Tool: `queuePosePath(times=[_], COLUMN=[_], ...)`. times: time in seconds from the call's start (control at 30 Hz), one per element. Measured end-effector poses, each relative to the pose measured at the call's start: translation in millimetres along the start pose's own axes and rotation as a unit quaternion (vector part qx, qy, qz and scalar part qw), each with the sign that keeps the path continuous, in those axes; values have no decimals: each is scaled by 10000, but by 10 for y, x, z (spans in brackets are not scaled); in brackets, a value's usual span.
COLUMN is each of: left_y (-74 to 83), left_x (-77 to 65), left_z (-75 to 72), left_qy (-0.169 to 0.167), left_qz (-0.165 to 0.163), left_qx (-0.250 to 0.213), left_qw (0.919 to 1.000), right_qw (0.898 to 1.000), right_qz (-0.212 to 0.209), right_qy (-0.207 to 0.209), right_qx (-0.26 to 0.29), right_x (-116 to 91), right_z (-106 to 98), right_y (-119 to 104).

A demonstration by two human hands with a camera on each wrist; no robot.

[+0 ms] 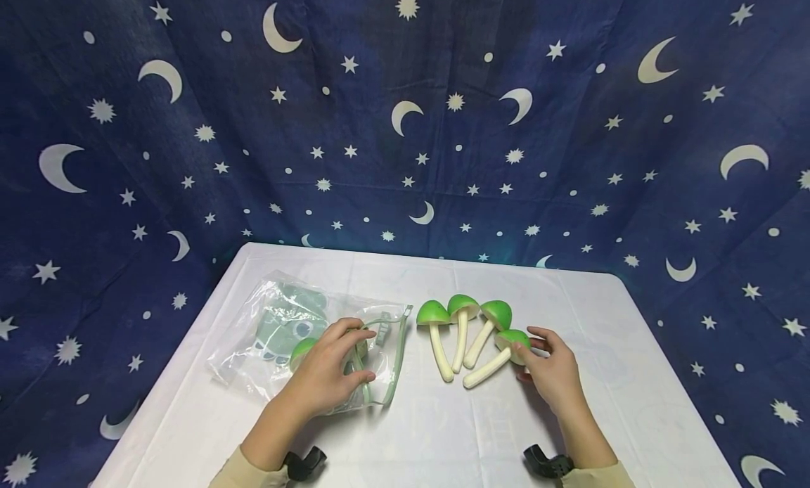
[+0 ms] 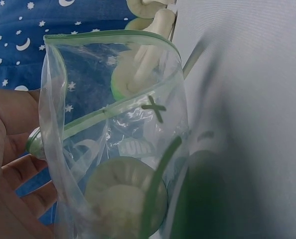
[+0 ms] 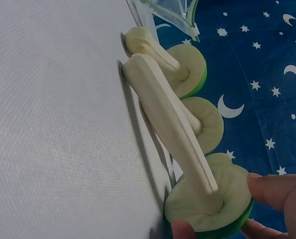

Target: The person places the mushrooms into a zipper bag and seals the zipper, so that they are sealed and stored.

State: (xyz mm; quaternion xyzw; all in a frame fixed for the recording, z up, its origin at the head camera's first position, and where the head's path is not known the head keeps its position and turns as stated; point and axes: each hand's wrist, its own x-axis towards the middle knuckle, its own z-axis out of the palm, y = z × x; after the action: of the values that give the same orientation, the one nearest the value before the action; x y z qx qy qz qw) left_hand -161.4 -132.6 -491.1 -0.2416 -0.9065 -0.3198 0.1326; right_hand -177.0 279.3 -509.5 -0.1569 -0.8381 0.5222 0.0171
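My left hand (image 1: 332,365) holds a clear zip bag (image 1: 247,375) by its open mouth, thumb and fingers on either side of the rim. A pale green print marks the bag. Inside it, partly covered by the hand, lies a green-capped toy mushroom (image 1: 302,350); the left wrist view shows a pale cap underside (image 2: 120,194) through the plastic. With thumb and fingers, my right hand (image 1: 553,368) grips the green cap of a toy mushroom (image 1: 487,370), its cream stem pointing left. Beside it are three like mushrooms, one (image 1: 436,333) nearest the bag.
A white cloth covers the table (image 1: 436,439). Behind it and at both sides hangs a dark blue curtain (image 1: 380,185) with moons and stars. Black wrist mounts (image 1: 547,463) sit at the sleeves.
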Motion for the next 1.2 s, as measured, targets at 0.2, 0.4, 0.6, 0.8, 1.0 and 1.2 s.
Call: queuePosePath(times=[0.2, 0.4, 0.6, 0.8, 1.0, 1.2], left_y=[10, 15, 17, 17, 21, 32], left_x=[1, 10, 13, -8, 1, -4], left_z=[-8, -20, -17, -14, -24, -30], left_qy=[2, -15, 54, -76, -22, -52], left_qz=[3, 33, 108, 24, 103, 42], left_qx=[30, 40, 16, -3, 16, 7], left_qw=[10000, 10000, 9999, 10000, 9999, 10000], right_qw=[9999, 9996, 9996, 9994, 9984, 9969], right_qz=[49, 68, -2, -63, -200, -269], right_qy=[-84, -136, -153, -230, -288, -397], right_qx=[140, 242, 239, 246, 434, 626], right_x=[-24, -46, -71, -112, -123, -147], right_z=[-36, -51, -41, -1, 76, 173], right_y=[-24, -74, -124, -176, -237, -312])
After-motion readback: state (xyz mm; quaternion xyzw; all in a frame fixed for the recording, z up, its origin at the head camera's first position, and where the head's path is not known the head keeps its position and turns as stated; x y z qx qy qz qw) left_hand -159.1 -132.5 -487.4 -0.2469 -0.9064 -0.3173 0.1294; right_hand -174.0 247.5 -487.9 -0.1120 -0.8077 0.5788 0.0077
